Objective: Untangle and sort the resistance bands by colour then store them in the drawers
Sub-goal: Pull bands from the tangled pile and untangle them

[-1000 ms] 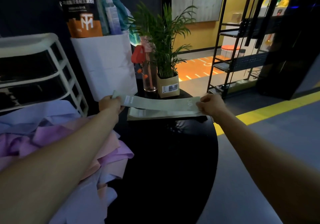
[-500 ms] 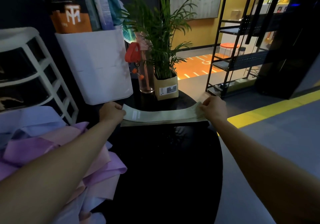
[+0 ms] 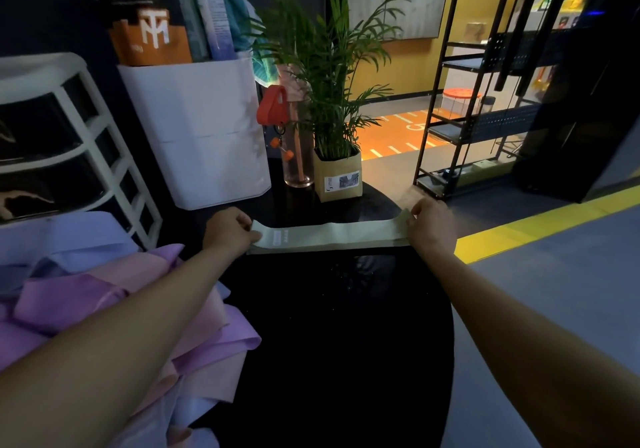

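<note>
left hand (image 3: 230, 231) pinches one end of a pale green flat rubber resistance band (image 3: 329, 236), fingers curled round it; right hand (image 3: 431, 224) pinches the opposite end the same way. band held stretched out flat between the two hands, low over the far part of the round black glossy tabletop (image 3: 339, 343); whether it touches the surface cannot be told. band shows as a flattened loop of two layers, with a small white printed label near its left end. heap of lilac, pink and light blue bands (image 3: 104, 295) lies on the left of the tabletop, under the left forearm. white plastic drawer unit with dark translucent drawers (image 3: 59, 143) stands behind the heap; drawer contents too dark to make out. tall white rectangular bin (image 3: 201, 132) beside it holds an orange-and-black printed pouch and a spray bottle. clear glass vessel (image 3: 298, 160) with a red loop hung at its rim stands just beside a green palm in a tan paper-wrapped pot (image 3: 337, 177).
</note>
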A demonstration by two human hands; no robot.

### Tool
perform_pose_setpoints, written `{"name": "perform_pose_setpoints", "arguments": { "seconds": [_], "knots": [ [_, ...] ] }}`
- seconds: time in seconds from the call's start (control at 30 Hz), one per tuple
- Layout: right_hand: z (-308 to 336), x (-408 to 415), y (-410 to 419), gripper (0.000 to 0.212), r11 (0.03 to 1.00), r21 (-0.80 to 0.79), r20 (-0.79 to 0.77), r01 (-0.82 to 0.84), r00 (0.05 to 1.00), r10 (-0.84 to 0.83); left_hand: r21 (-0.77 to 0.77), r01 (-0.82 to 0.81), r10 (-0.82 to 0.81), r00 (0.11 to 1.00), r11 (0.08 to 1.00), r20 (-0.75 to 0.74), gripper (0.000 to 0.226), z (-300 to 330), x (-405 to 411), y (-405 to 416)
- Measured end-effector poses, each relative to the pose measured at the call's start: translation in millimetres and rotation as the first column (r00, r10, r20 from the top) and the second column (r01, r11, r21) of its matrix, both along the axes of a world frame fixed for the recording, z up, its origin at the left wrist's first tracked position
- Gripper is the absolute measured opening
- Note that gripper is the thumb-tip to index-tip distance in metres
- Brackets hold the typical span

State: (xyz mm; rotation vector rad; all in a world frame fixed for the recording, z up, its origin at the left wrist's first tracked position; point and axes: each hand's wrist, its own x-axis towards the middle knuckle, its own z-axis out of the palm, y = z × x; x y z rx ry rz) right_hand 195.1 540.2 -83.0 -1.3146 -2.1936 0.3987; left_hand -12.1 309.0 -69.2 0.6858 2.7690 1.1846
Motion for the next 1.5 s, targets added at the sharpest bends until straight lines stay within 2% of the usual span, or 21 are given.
{"name": "perform_pose_setpoints", "arguments": {
  "seconds": [0.1, 0.13, 0.2, 0.27, 0.33, 0.43, 0.57, 0.77, 0.97, 1.07, 1.2, 1.37, 1.5],
  "knots": [
    [5.9, 0.1, -5.4, 0.025, 0.994, 0.098, 0.091, -0.043, 0.995, 0.034, -0.024, 0.061, -0.061, 0.998, 0.998, -0.015, 0.046, -1.4, -8.7, -3.4],
    [9.7, -1.4, -9.3, 0.027, 0.986, 0.141, 0.124, -0.094, 0.989, 0.076, -0.023, 0.110, -0.110, 0.994, 0.994, -0.006, 0.054, 0.4, -11.5, -4.9],
    [17.3, -8.0, -19.5, 0.033, 0.939, 0.174, 0.198, -0.295, 0.945, 0.261, -0.052, 0.244, -0.242, 0.969, 0.968, 0.039, 0.071, 6.5, -16.0, -7.5],
    [23.5, -18.0, -32.7, 0.048, 0.841, 0.087, 0.298, -0.534, 0.819, 0.490, -0.161, 0.370, -0.365, 0.929, 0.915, 0.061, 0.085, 12.0, -18.4, -9.1],
    [26.0, -29.9, -44.7, 0.065, 0.761, -0.056, 0.381, -0.647, 0.691, 0.615, -0.258, 0.441, -0.436, 0.896, 0.859, 0.079, 0.093, 13.1, -20.9, -10.2],
    [25.1, -44.8, -51.1, 0.080, 0.719, -0.194, 0.424, -0.667, 0.604, 0.675, -0.348, 0.473, -0.479, 0.875, 0.810, 0.074, 0.096, 6.5, -26.5, -9.2],
    [22.9, -55.9, -48.5, 0.082, 0.696, -0.257, 0.457, -0.671, 0.550, 0.699, -0.387, 0.475, -0.503, 0.864, 0.791, 0.031, 0.085, 0.1, -33.7, -7.3],
    [16.9, -57.1, -45.1, 0.076, 0.710, -0.255, 0.493, -0.657, 0.543, 0.680, -0.362, 0.502, -0.523, 0.851, 0.786, 0.044, 0.064, -7.3, -38.7, -4.6],
    [21.5, -56.7, -50.1, 0.077, 0.711, -0.269, 0.480, -0.650, 0.550, 0.683, -0.407, 0.492, -0.538, 0.843, 0.770, 0.001, 0.086, -2.0, -33.0, -7.3],
    [26.8, -56.6, -59.9, 0.074, 0.733, -0.217, 0.404, -0.645, 0.624, 0.669, -0.322, 0.484, -0.520, 0.853, 0.814, -0.031, 0.081, 12.7, -26.9, -14.4],
    [44.3, -63.0, -85.1, 0.065, 0.728, -0.150, 0.245, -0.669, 0.688, 0.683, -0.230, 0.455, -0.485, 0.869, 0.860, -0.097, 0.055, 40.3, -16.3, -30.0],
    [70.1, -67.8, -133.4, 0.056, 0.705, -0.044, 0.137, -0.707, 0.695, 0.706, -0.140, 0.410, -0.431, 0.885, 0.901, -0.177, 0.040, 72.2, 1.9, -72.1],
    [90.7, -76.6, -184.2, 0.050, 0.645, -0.014, 0.089, -0.764, 0.641, 0.762, -0.120, 0.352, -0.371, 0.885, 0.928, -0.280, 0.033, 94.8, 10.7, -124.0]
  ]
}}
